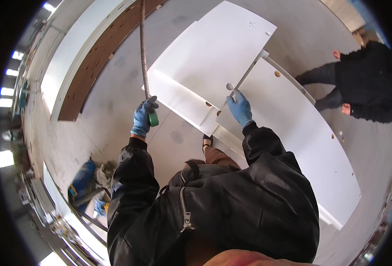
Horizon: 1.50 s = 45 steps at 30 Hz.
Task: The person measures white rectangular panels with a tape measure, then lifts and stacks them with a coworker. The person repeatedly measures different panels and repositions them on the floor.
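Observation:
My left hand (pixel 141 116), in a blue glove, is closed around a green tape measure (pixel 153 117). A long, narrow, brownish strip (pixel 144 53), which looks like its blade, runs from that hand up past the top of the view. My right hand (pixel 240 108), also gloved in blue, has its fingers stretched out at the edge of the white panels. Its fingertips are beside a round grey fitting (pixel 230 87) in the upper white panel (pixel 209 48). Below and to the right of it lies a second, long white panel (pixel 289 133) with round holes along its edges.
A person (pixel 364 84) in dark clothes stands at the right, beside the panels. At the upper left are a brown perforated board (pixel 87 75) and a white panel (pixel 67 57). A blue bag (pixel 82 177) and other clutter lie on the floor at the lower left.

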Each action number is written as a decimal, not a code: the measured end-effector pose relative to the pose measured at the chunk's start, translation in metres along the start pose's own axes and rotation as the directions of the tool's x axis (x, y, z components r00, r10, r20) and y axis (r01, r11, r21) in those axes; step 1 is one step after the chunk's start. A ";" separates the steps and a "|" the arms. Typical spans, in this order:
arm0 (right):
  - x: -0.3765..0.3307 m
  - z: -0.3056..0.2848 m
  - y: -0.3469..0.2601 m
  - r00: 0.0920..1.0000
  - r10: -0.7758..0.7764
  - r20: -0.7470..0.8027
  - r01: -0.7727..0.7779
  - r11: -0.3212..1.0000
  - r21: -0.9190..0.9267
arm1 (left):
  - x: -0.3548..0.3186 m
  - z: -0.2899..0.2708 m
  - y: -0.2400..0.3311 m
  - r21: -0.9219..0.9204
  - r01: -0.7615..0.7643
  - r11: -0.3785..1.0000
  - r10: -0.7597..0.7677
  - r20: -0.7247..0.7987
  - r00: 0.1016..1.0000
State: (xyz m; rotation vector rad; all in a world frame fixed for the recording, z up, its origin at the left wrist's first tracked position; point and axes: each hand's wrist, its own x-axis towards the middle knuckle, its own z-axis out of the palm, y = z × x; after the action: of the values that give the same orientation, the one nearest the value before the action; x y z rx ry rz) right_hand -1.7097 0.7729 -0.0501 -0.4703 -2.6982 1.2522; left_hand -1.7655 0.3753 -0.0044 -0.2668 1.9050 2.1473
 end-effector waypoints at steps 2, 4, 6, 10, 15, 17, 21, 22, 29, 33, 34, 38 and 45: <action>0.014 0.011 -0.015 0.995 -0.053 -0.084 0.053 0.999 -0.003 | 0.040 -0.005 0.014 -0.017 0.013 1.000 -0.014 -0.004 1.000; 0.024 0.020 -0.025 0.997 0.029 -0.068 -0.032 0.998 -0.046 | 0.078 -0.011 0.019 0.086 0.070 0.994 -0.068 -0.030 0.997; 0.034 0.030 -0.033 0.982 0.164 -0.091 -0.174 0.977 -0.120 | 0.120 -0.019 0.020 0.123 0.066 0.990 -0.065 -0.008 0.998; 0.059 0.051 -0.046 0.865 0.436 -0.247 -0.491 0.835 -0.249 | 0.206 -0.027 0.015 0.269 0.144 0.952 -0.166 0.061 0.984; 0.074 0.064 -0.055 0.796 0.478 -0.372 -0.579 0.781 -0.236 | 0.258 -0.022 0.030 0.503 -0.108 0.857 -0.097 0.364 0.926; 0.066 0.074 -0.063 0.835 0.382 -0.396 -0.476 0.863 -0.171 | 0.275 -0.022 0.054 0.526 -0.210 0.824 -0.196 0.613 0.766; 0.045 0.092 -0.079 0.847 0.278 -0.454 -0.378 0.914 -0.145 | 0.319 -0.005 0.095 0.726 -0.043 0.686 -0.603 0.601 0.525; 0.038 0.097 -0.083 0.840 0.256 -0.478 -0.364 0.920 -0.146 | 0.332 0.003 0.103 0.786 -0.121 0.606 -0.653 0.578 0.489; 0.015 0.119 -0.086 0.788 0.322 -0.525 -0.451 0.882 -0.136 | 0.405 0.007 0.129 0.862 -0.179 0.475 -0.707 0.494 0.506; 0.013 0.121 -0.087 0.806 0.289 -0.516 -0.430 0.885 -0.176 | 0.431 -0.010 0.142 0.886 -0.136 0.444 -0.728 0.445 0.522; 0.012 0.121 -0.088 0.816 0.283 -0.504 -0.423 0.886 -0.187 | 0.435 -0.010 0.145 0.892 -0.120 0.435 -0.729 0.427 0.535; 0.011 0.123 -0.092 0.817 0.271 -0.510 -0.425 0.879 -0.214 | 0.447 -0.001 0.148 0.937 -0.093 0.336 -0.785 0.333 0.522; 0.009 0.131 -0.082 0.851 0.233 -0.471 -0.405 0.862 -0.306 | 0.460 0.016 0.147 0.781 -0.599 0.174 -0.702 0.526 0.481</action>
State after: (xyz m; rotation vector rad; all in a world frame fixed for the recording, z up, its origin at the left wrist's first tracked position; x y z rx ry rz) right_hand -1.7689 0.6318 -0.0727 -1.1485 -2.5395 0.5402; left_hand -2.2474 0.4080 -0.0038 0.9087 1.8881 0.1089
